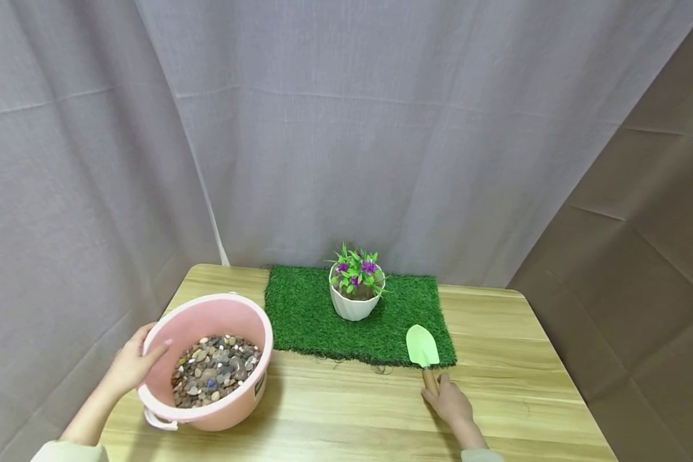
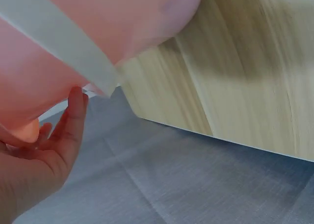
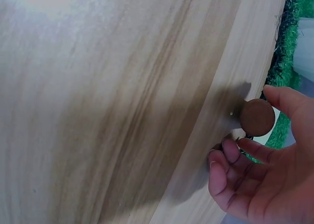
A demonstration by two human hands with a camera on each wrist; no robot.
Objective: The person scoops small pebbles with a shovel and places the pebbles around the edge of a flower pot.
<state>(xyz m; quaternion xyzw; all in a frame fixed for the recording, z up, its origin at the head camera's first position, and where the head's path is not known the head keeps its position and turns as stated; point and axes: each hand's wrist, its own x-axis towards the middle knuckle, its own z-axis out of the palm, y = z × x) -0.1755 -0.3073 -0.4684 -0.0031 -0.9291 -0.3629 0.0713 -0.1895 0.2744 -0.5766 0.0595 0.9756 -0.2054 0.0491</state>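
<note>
Pink bucket [image 1: 222,418], near left, holding pebbles [image 1: 216,372]; left hand [image 1: 134,360] pinches its rim, thumb inside. Green trowel [image 1: 422,346], near right, blade over grass mat [image 1: 300,314]; right hand [image 1: 453,404] straddles the handle, thumb and fingers either side, grip uncertain. White pot [image 1: 355,308], purple flowers [image 1: 368,266], far, on the mat.

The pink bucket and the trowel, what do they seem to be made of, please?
Pink bucket: likely plastic, smooth and faintly glossy, judging by its even colour. Trowel: brown handle, probably matt wood by its colour; the evenly light green blade could be painted metal or plastic.
</note>
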